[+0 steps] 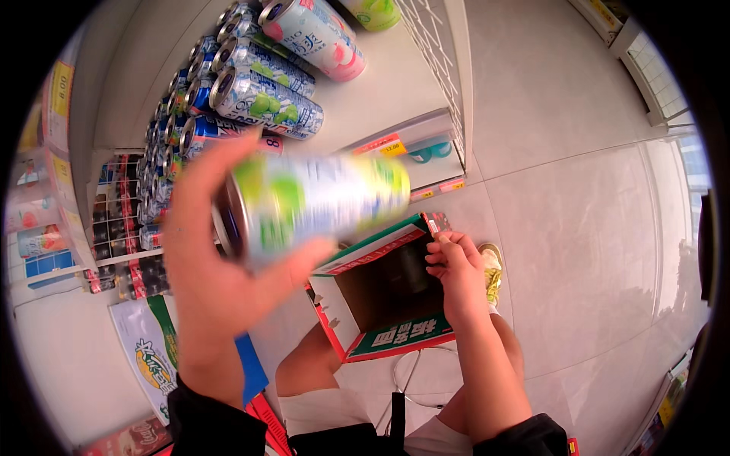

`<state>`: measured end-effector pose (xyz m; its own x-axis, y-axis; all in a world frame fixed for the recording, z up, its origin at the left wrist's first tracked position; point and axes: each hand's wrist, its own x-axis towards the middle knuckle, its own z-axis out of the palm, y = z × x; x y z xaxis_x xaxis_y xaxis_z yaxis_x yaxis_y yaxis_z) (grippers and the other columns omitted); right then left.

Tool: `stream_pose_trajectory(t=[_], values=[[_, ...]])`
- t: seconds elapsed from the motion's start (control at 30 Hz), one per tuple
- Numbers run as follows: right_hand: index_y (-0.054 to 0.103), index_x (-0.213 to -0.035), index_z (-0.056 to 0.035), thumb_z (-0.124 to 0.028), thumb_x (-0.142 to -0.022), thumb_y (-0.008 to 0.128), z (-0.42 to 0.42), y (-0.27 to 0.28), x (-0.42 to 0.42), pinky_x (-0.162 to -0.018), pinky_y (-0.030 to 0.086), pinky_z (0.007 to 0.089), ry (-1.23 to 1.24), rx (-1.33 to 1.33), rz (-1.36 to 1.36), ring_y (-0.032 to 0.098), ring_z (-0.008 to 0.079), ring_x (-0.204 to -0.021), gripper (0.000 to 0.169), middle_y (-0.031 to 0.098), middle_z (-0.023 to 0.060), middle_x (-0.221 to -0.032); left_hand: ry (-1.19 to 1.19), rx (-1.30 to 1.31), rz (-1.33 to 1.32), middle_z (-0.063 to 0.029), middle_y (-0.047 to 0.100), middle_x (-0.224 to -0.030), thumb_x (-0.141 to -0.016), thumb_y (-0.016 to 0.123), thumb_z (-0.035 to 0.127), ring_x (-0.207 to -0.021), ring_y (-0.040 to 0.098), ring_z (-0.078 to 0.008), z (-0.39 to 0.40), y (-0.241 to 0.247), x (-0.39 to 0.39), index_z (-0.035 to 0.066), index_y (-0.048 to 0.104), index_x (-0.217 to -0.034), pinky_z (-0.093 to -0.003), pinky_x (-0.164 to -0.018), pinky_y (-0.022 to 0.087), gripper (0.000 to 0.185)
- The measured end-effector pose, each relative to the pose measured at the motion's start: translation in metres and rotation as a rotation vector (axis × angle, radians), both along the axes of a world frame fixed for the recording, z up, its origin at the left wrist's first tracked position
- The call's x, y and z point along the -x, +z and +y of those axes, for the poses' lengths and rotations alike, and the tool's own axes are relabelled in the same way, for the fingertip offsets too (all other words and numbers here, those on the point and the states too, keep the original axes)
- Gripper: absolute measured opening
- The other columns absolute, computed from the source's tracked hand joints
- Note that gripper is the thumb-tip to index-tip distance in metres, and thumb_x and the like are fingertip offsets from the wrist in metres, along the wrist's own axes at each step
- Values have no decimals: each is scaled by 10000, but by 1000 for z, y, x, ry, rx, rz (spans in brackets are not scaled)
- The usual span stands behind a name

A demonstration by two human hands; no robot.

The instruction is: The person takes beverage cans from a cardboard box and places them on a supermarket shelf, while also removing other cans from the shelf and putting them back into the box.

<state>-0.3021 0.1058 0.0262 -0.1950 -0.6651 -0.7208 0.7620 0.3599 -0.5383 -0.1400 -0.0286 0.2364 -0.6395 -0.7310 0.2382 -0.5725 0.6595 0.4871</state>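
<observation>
My left hand [219,268] grips a tall white-and-green drink can [325,194] around its top end. The can is tilted on its side and blurred by motion, in front of the shelf edge. My right hand [459,262] pinches a flap at the corner of an open cardboard carton [399,336]. That carton is red and green outside, with its mouth facing up between my legs. Its inside is dark, and a can-like shape shows faintly at the bottom. On the shelf, a tall can with green fruit [274,105] stands nearest my left hand.
Rows of blue cans [197,134] and pink-and-white peach cans [313,37] fill the white shelf [388,91]. A wire divider [433,45] bounds its right side. Price tags [379,145] line the shelf edge. Bottles [108,228] with dark contents stand left. A wire-legged stool [422,365] is below the carton.
</observation>
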Motion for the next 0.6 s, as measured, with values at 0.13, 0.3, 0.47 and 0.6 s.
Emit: stream_pose_trajectory(t=[0.13,0.3,0.47,0.6], values=[[633,-1103,-80,-226,-1011,566,1,-5,2,-851,464,273,20,-16,27,569,92,-922,185,650,-5,-1007,54,102,-72,-114,664,-1111,-768,827,128,-976,690,-215,-62,8,71,26,605,-1278,-372,-842,590,565],[640,-1105,-96,-248,-1014,592,-2,1,-7,-823,457,261,67,42,89,562,80,-895,183,664,-5,-999,282,215,-313,-186,717,-893,-760,838,286,-853,731,-336,-58,24,143,-7,643,-1098,-428,-766,568,489],[643,-1125,-85,-256,-1023,585,-1,-2,-4,-832,453,263,109,43,128,555,80,-915,207,667,-2,-1016,350,230,-484,-204,730,-913,-734,831,374,-870,717,-375,-108,14,164,4,677,-1083,-446,-786,561,531],[640,-1127,-85,-255,-1027,580,-1,0,-4,-840,457,268,143,39,138,559,84,-935,206,668,0,-1030,134,526,-460,-222,739,-983,-752,793,468,-949,701,-413,-137,-9,155,26,696,-1117,-486,-852,546,581]])
